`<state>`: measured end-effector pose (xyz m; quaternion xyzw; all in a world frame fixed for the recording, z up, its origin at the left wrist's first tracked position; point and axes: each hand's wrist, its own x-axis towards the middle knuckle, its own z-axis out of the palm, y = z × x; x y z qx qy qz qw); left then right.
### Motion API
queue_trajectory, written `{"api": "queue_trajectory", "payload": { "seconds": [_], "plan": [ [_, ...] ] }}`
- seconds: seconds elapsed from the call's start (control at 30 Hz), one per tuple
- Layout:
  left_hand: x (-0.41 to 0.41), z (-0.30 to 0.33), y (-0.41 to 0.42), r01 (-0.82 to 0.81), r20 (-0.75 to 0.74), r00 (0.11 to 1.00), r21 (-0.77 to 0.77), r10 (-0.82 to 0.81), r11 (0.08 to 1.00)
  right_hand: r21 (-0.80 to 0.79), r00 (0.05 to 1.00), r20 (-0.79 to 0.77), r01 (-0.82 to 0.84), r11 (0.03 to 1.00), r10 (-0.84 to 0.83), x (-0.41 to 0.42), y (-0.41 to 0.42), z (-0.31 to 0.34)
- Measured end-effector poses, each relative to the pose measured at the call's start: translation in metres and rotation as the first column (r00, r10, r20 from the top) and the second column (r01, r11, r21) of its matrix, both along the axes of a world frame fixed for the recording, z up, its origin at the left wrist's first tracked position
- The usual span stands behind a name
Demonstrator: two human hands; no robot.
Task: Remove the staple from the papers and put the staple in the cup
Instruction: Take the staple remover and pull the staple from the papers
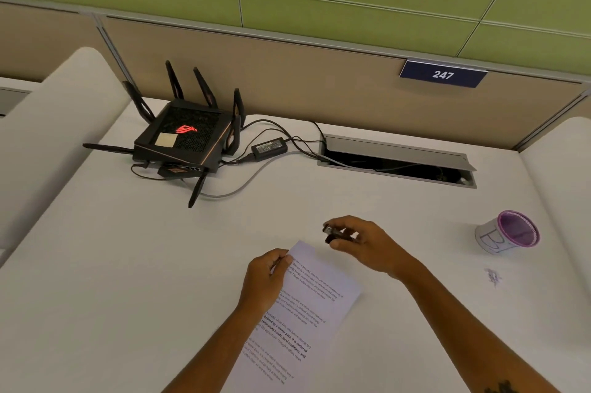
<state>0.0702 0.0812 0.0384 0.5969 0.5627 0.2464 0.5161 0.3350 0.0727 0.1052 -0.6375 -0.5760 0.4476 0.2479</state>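
- My left hand (267, 277) pinches the top corner of the papers (303, 312) between thumb and fingers, closed on the sheets, so that corner lifts a little off the desk (160, 264) and stays put while I work on it.
- My right hand (361, 244) is closed around a small dark staple remover (332, 234), held just beyond that same corner, close to it but not touching the paper.
- I keep the tool's working end turned toward the corner because that is where I judge the staple to sit; the staple itself is too small for me to make out.
- The rest of the papers lie flat on the desk, running back toward me between my forearms, which frees only the corner I need.
- The cup (508, 232), white with a purple rim, stands well apart to my right, its mouth open, ready to take the staple.
- A small scrap (492, 276) lies on the desk near the cup; I cannot tell what it is.
- As I judge it, the staple is not yet out.
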Motion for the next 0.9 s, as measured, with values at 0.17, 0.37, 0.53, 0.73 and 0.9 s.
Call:
{"api": "queue_trajectory", "payload": {
  "seconds": [0.17, 0.37, 0.53, 0.73, 0.9],
  "plan": [
    [-0.005, 0.006, -0.008, 0.045, -0.034, 0.998, 0.033, -0.044, 0.998, 0.006, 0.918, 0.293, -0.28, 0.96, 0.266, -0.027, 0.0, 0.013],
    [-0.011, 0.016, -0.017, 0.101, -0.062, 0.993, 0.095, -0.096, 0.99, -0.025, 0.773, 0.515, -0.418, 0.908, 0.37, -0.048, -0.001, 0.028],
    [-0.017, 0.019, -0.02, 0.127, -0.075, 0.99, 0.121, -0.119, 0.984, -0.037, 0.681, 0.603, -0.496, 0.867, 0.416, -0.06, -0.003, 0.037],
    [-0.021, 0.022, -0.023, 0.158, -0.083, 0.986, 0.137, -0.147, 0.978, -0.036, 0.63, 0.651, -0.532, 0.846, 0.423, -0.069, -0.002, 0.042],
    [-0.021, 0.022, -0.023, 0.17, -0.071, 0.984, 0.15, -0.161, 0.974, -0.037, 0.603, 0.674, -0.55, 0.835, 0.427, -0.074, -0.003, 0.044]
  ]
}}
